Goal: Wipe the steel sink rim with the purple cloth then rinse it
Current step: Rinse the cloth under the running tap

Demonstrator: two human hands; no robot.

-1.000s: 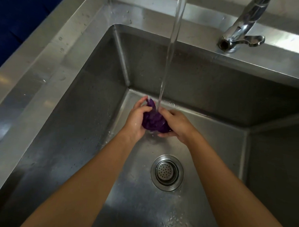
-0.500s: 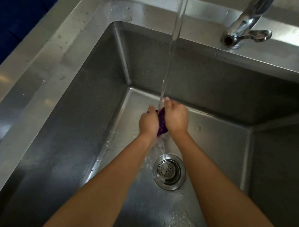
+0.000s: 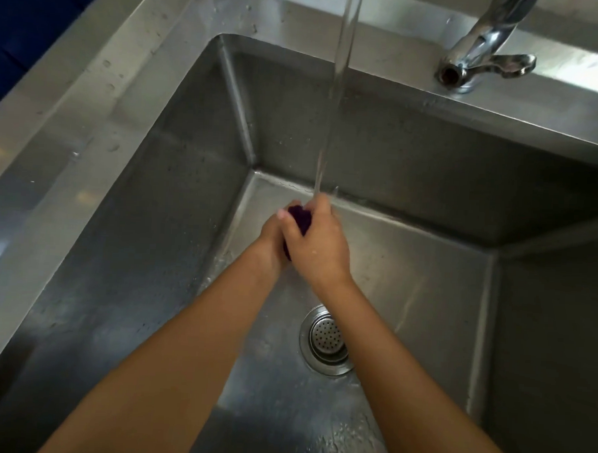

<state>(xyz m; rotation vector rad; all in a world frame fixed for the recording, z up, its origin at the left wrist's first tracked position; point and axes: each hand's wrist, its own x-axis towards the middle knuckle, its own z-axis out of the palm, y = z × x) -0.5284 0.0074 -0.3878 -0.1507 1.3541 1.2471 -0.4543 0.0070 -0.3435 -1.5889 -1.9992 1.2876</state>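
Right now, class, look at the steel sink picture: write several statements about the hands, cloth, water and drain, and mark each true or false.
1. Both hands, left hand and right hand, squeeze the bunched purple cloth. True.
2. The stream of tap water is off. False: it runs down onto the hands.
3. The round perforated steel drain strainer is covered by the cloth. False: it lies uncovered, nearer the person than the hands.
4. The chrome tap handle sits on the steel sink rim. True.

A kitchen: deep steel sink (image 3: 132,92) with chrome tap (image 3: 483,59).
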